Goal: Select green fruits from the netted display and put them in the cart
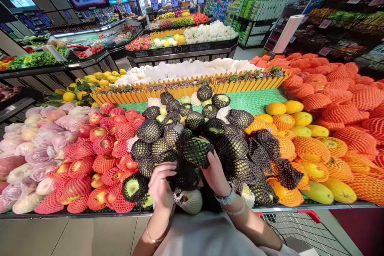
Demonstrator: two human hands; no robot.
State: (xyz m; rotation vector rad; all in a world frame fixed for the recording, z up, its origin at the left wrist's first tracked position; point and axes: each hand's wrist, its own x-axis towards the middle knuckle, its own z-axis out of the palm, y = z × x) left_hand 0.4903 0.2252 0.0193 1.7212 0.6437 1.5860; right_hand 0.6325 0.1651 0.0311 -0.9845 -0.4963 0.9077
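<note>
In the head view my right hand [214,170] is around the right side of a green fruit in a black foam net [195,152], above the middle of the pile. Part of that fruit is in shadow. Slightly lower and to the left, my left hand [162,184] has its fingers stretched and lightly curved beside dark netting; whether they touch it I cannot make out. Around both hands lie several pale green fruits in black nets [150,130]. A pale fruit in a white net [192,201] rests below, between my wrists. Loose black netting [264,150] lies to the right.
Red-netted apples [102,144] and bagged fruit [45,144] fill the left side. Yellow mangoes [315,192] and orange-netted fruit [345,88] are on the right. A low yellow fence [180,88] runs behind. A shopping cart [306,224] stands at the lower right.
</note>
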